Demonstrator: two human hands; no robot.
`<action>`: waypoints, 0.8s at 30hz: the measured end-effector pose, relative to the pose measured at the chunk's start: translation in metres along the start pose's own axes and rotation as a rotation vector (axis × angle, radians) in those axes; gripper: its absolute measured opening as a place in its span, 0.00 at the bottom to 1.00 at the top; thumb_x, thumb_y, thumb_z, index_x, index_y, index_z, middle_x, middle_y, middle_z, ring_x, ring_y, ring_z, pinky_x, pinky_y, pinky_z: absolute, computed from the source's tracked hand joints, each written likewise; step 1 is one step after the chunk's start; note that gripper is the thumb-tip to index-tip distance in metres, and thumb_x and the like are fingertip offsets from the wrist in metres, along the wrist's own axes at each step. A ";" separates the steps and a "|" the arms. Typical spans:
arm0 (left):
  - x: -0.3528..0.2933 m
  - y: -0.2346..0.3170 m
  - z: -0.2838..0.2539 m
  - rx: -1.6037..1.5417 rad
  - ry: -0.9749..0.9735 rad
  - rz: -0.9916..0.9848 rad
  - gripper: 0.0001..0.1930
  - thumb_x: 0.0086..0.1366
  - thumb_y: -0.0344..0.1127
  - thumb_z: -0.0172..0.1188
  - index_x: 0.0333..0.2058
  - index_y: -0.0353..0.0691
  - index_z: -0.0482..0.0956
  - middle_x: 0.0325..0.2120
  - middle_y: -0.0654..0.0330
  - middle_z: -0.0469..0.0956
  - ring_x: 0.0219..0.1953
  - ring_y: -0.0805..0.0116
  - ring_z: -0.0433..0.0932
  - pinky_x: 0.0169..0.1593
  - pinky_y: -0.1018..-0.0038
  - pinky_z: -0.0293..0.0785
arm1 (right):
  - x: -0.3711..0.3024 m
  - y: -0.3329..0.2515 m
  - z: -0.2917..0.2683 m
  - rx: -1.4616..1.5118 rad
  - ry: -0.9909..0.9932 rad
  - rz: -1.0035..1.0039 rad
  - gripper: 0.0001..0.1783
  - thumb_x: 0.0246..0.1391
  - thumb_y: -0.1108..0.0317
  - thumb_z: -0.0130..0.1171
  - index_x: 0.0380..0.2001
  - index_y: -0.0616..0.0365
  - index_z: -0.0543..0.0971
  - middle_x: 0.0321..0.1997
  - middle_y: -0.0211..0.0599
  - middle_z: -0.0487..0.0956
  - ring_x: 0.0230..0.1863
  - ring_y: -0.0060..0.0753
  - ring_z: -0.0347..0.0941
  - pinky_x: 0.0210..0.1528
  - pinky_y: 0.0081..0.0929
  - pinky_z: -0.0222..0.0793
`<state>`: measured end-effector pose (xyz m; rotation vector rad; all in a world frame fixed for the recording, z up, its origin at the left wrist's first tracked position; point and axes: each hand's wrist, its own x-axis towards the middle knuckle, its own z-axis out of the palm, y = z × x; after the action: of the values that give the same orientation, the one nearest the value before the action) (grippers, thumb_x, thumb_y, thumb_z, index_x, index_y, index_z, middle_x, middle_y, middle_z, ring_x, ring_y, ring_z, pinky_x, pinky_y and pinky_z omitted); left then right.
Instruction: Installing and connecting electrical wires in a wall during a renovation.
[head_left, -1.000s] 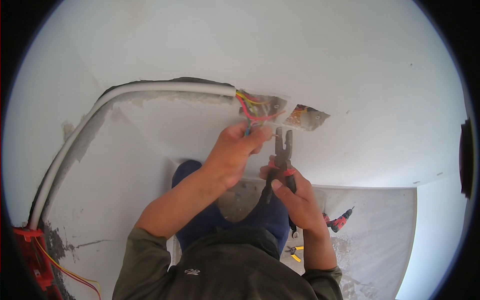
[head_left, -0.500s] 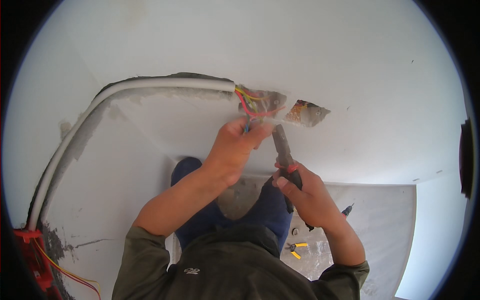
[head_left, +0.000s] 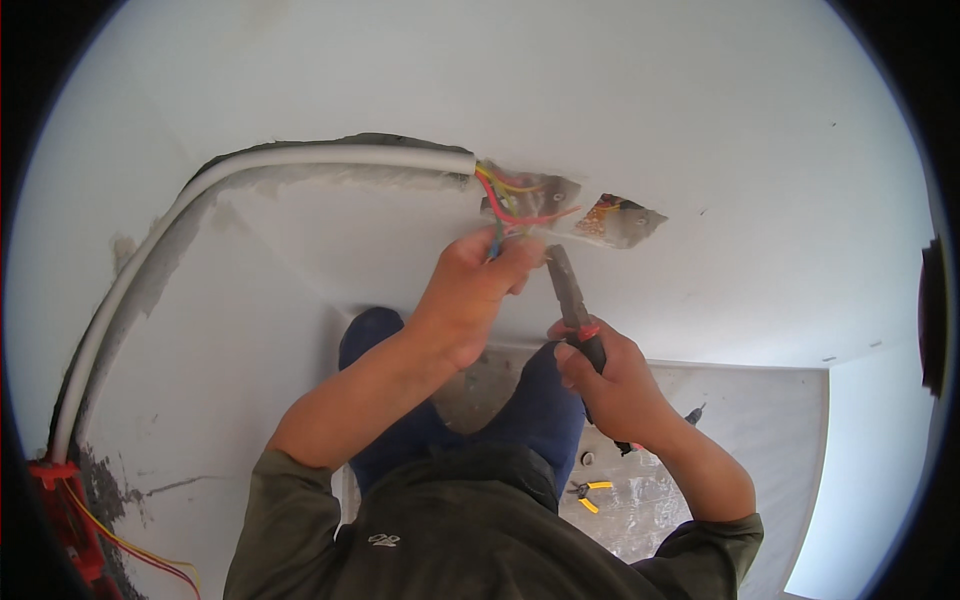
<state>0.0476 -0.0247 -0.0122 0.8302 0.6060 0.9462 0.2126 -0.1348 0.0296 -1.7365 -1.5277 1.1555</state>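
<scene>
Two holes, white wall | left hand pinching wires | right hand gripping pliers

The wall is a chalky white, scarred by a mottled grey groove around the off-white pipe. The wires at its end show bright red, yellow and green, plus a touch of blue. The pliers have a dull grey head and black grips edged with red. I see a dark olive shirt with a small white emblem, and navy trousers. The box is vivid red, its thin leads yellow and deep red. Yellow handles brighten the small tool on the blotchy grey floor.
</scene>
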 end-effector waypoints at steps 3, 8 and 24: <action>0.000 0.000 -0.001 0.041 0.008 0.009 0.09 0.64 0.38 0.64 0.36 0.42 0.75 0.27 0.70 0.71 0.29 0.79 0.68 0.38 0.79 0.65 | 0.003 0.005 0.008 -0.012 0.039 -0.030 0.13 0.61 0.67 0.53 0.45 0.63 0.74 0.25 0.42 0.76 0.30 0.36 0.74 0.39 0.31 0.69; 0.002 -0.001 -0.001 0.096 0.013 0.023 0.08 0.64 0.37 0.64 0.36 0.42 0.75 0.27 0.70 0.71 0.29 0.79 0.67 0.37 0.79 0.64 | 0.004 0.009 0.006 -0.072 0.082 -0.085 0.13 0.61 0.68 0.53 0.46 0.63 0.74 0.27 0.44 0.77 0.31 0.38 0.75 0.40 0.32 0.69; 0.001 0.009 -0.007 0.061 -0.060 -0.043 0.10 0.64 0.37 0.64 0.41 0.42 0.76 0.31 0.70 0.73 0.32 0.79 0.67 0.39 0.80 0.65 | 0.009 -0.005 -0.041 -1.069 0.286 -0.459 0.29 0.49 0.74 0.61 0.56 0.64 0.67 0.45 0.47 0.73 0.45 0.50 0.70 0.49 0.41 0.67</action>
<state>0.0386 -0.0180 -0.0090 0.8939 0.6011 0.8643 0.2458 -0.1193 0.0515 -1.8244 -2.3698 -0.2314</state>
